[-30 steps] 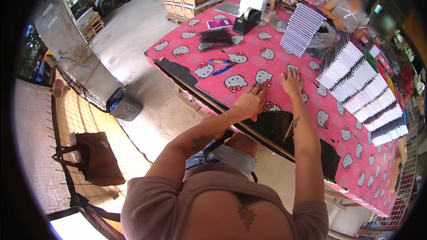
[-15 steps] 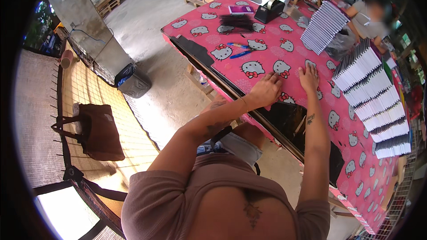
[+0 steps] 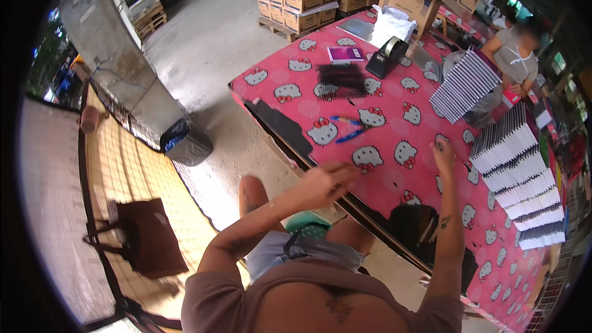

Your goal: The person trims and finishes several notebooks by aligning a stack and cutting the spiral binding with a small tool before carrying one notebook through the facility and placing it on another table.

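Observation:
My left hand [image 3: 330, 185] hovers at the near edge of the pink cartoon-cat table cover [image 3: 385, 129]. Its fingers are stretched loosely to the right, slightly blurred, and hold nothing I can see. Over the cover to the right is my right hand [image 3: 444, 155], its fingers curled in; whatever they hold, if anything, is hidden. Beyond my hands lie blue-handled pliers [image 3: 353, 129], jaws toward the right. Farther back is a heap of black spiral binding coils [image 3: 341, 80]. Stacked spiral-bound notebooks [image 3: 518, 176] stand in a long row to my right.
Another notebook pile [image 3: 465, 86] leans beside a grey plastic bag. A tape dispenser [image 3: 386, 57], a purple booklet [image 3: 345, 53] and a carton [image 3: 407, 6] are at the back. A person [image 3: 517, 55] sits across the table. A bin [image 3: 185, 142] and a hanging brown bag [image 3: 151, 237] are left.
Both hands have lifted from the cover. My left hand has pulled back left toward the table edge; the right has gone from flat to curled. The view has shifted, showing more of the background.

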`<state>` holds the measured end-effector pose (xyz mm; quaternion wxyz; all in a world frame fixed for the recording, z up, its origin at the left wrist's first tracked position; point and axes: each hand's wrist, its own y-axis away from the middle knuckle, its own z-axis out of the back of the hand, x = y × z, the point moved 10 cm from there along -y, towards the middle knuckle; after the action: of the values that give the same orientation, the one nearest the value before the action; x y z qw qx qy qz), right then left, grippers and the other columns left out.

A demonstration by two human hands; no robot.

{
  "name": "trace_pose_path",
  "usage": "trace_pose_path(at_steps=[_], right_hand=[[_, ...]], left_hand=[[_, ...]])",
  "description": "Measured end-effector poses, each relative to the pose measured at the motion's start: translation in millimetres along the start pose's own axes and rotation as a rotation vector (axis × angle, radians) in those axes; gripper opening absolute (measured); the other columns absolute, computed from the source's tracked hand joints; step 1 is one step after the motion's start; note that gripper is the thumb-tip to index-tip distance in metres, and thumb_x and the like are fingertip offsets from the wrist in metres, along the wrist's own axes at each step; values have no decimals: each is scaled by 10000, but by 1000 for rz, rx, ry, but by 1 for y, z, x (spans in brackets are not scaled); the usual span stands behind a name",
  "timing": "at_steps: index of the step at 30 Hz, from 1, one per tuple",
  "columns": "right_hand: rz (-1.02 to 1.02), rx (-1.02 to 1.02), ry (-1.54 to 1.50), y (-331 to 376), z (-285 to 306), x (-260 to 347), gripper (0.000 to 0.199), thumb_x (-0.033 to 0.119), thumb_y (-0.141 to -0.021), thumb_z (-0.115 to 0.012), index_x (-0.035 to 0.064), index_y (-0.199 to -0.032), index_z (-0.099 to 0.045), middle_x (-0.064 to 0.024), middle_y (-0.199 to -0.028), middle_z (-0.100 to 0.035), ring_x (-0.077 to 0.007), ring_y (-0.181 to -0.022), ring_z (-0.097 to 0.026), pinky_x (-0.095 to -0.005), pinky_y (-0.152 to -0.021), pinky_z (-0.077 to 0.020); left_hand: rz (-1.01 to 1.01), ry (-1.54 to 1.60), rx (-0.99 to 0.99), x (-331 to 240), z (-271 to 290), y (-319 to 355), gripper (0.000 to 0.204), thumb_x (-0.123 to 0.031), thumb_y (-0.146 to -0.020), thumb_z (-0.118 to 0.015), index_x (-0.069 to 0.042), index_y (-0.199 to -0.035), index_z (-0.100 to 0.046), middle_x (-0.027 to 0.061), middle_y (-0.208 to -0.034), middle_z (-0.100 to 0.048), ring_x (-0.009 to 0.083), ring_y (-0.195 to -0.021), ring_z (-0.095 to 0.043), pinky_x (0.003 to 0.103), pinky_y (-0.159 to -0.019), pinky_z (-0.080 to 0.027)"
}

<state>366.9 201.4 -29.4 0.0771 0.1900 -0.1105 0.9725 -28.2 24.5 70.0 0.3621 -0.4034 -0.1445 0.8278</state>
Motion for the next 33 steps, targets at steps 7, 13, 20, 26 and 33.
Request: trace_pose_path(at_steps=[7,13,20,26,33], right_hand=[[615,-98,-442,-75,-46,376,350,213,-869,-658,38,-1167,-606,-174,-1113,-644,-295,-1061,-620,-368,-883,-477],[56,127,-368,-254,-175,377,578,372,-795,-705,23,-1236,-565,-215,-1216,-601,-336,-1127,-580,-407,-965,-444],[-119,-18,21,-259,-199,364,778,319,-696,-802,57,-1341,-455,-267,-1293,-476,-415,-1214,-482,-432,-1021,-417],[-245,-191,62,-239,-179,379,755,193,-693,-815,174,-1356,-455,-183,-1357,-414,-366,-1149,-523,-418,-972,-460],[-272,-85,-1189,-219,-188,389,289,93,-842,-687,86,-1118,-600,-8,-941,-589,-142,-820,-598,-300,-690,-540]], left_hand=[[213,-651,-263,210,160,35,405,-145,-813,-658,-75,-1205,-584,179,-1194,-539,377,-1118,-503,529,-1003,-377],[285,-456,-269,250,152,25,411,-237,-822,-602,-117,-1215,-589,155,-1224,-534,365,-1125,-501,507,-987,-371],[363,-409,-166,262,167,24,465,-288,-855,-575,-77,-1268,-542,193,-1267,-506,369,-1173,-475,526,-1021,-333],[298,-349,3,266,173,31,500,-321,-896,-555,-54,-1315,-499,211,-1308,-473,368,-1283,-410,536,-1080,-279],[262,-333,210,296,205,37,421,-251,-844,-640,-114,-1236,-569,179,-1314,-483,341,-1325,-388,655,-1067,-217]])
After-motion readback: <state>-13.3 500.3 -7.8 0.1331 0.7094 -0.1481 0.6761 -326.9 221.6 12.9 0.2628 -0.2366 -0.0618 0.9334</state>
